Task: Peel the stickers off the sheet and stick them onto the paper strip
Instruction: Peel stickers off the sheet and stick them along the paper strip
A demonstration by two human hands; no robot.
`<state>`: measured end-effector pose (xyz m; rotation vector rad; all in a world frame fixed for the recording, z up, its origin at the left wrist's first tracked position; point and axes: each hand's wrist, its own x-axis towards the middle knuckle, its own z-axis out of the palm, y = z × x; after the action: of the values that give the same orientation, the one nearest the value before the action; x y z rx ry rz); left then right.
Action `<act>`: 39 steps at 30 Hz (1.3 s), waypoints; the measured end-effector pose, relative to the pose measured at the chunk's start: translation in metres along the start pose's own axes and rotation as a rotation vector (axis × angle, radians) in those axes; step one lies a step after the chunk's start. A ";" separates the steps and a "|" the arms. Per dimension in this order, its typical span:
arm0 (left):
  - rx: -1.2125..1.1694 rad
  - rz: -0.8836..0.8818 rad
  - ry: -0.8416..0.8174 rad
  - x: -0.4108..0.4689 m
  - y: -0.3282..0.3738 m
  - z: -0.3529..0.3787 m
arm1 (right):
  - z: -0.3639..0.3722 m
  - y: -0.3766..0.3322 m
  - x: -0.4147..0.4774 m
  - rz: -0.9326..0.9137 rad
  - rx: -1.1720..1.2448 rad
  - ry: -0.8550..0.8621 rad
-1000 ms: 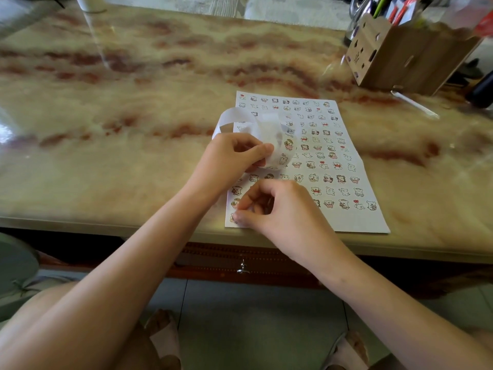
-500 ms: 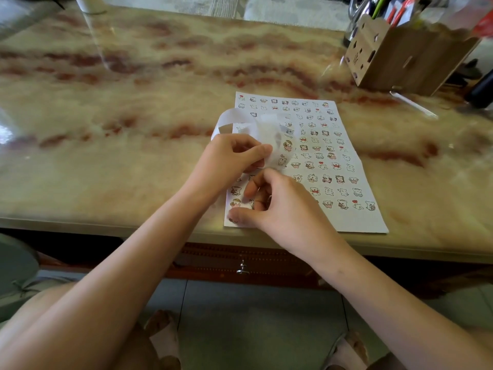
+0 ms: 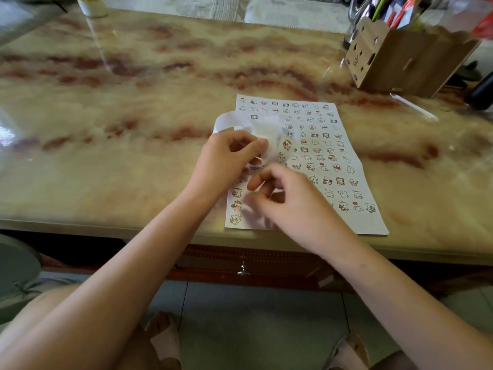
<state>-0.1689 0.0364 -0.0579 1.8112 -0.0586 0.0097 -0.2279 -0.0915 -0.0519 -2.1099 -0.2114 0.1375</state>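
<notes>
A white rectangular sticker sheet (image 3: 320,145), printed with rows of small cartoon animal figures in black outline with touches of red and brown, lies flat on the glossy marble-patterned table (image 3: 133,102), its near edge close to the table's front edge. Several spots in the rows show only faint outlines (paler than their neighbours). The left hand (image 3: 226,161) is raised over the sheet's left side, its thumb and fingers closed on a thin, translucent white paper strip (image 3: 266,134) that curls up and loops back toward the far left of the hand. A few small cartoon stickers show through or on the strip near its lower part, though they are too blurred to count. The right hand (image 3: 288,201) hovers over the sheet's near-left corner, just below the left hand, fingers bent inward with thumb and forefinger drawn close together; motion blur hides whether a sticker sits between them. At the table's far right stands a brown cardboard pen holder (image 3: 405,60) with cut-out shapes, filled with pens.
</notes>
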 end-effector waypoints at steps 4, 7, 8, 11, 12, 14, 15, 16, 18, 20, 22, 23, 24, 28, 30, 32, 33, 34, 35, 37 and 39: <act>-0.013 0.085 0.063 0.001 0.004 -0.005 | -0.024 -0.002 0.011 -0.137 0.040 0.151; -0.046 0.112 0.114 0.000 0.007 -0.006 | -0.030 0.004 0.018 -0.118 0.048 0.213; -0.058 0.111 0.125 0.000 0.008 -0.007 | -0.030 0.007 0.020 -0.105 0.035 0.232; -0.087 0.112 0.128 -0.003 0.010 -0.007 | -0.029 0.011 0.025 -0.087 0.037 0.266; -0.099 0.111 0.125 -0.004 0.011 -0.007 | -0.029 0.011 0.026 -0.091 0.052 0.273; -0.115 0.117 0.117 -0.005 0.011 -0.006 | -0.028 0.012 0.028 -0.096 0.095 0.307; -0.121 0.118 0.115 -0.005 0.012 -0.006 | -0.027 0.012 0.029 -0.097 0.123 0.324; -0.134 0.115 0.115 -0.005 0.012 -0.006 | -0.027 0.012 0.030 -0.100 0.148 0.331; -0.163 0.100 0.117 -0.005 0.013 -0.007 | -0.025 0.012 0.030 -0.112 0.179 0.325; -0.173 0.089 0.118 -0.005 0.014 -0.007 | -0.024 0.011 0.030 -0.118 0.225 0.311; -0.187 0.071 0.111 -0.005 0.014 -0.007 | -0.024 0.010 0.030 -0.130 0.246 0.313; -0.192 0.063 0.106 -0.006 0.014 -0.007 | -0.023 0.010 0.030 -0.139 0.247 0.316; -0.192 0.057 0.101 -0.006 0.015 -0.006 | -0.023 0.009 0.030 -0.144 0.254 0.317; -0.214 0.015 0.057 -0.008 0.017 -0.005 | -0.025 0.009 0.030 -0.115 0.321 0.323; -0.190 0.001 0.018 -0.008 0.018 -0.006 | -0.027 0.010 0.030 -0.113 0.326 0.339; -0.132 0.011 -0.008 -0.010 0.017 -0.006 | -0.028 0.011 0.031 -0.129 0.330 0.356; -0.123 0.017 -0.015 -0.010 0.017 -0.006 | -0.028 0.011 0.030 -0.140 0.323 0.364; -0.122 0.022 -0.020 -0.010 0.016 -0.006 | -0.028 0.011 0.030 -0.156 0.305 0.369; -0.123 0.027 -0.023 -0.010 0.016 -0.006 | -0.028 0.011 0.030 -0.176 0.279 0.373; -0.126 0.033 -0.026 -0.011 0.016 -0.005 | -0.028 0.011 0.030 -0.217 0.232 0.382; -0.125 0.036 -0.028 -0.011 0.016 -0.005 | -0.028 0.011 0.029 -0.245 0.190 0.403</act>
<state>-0.1802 0.0384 -0.0419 1.6856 -0.1092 0.0057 -0.1932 -0.1147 -0.0471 -1.8595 -0.2034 -0.3949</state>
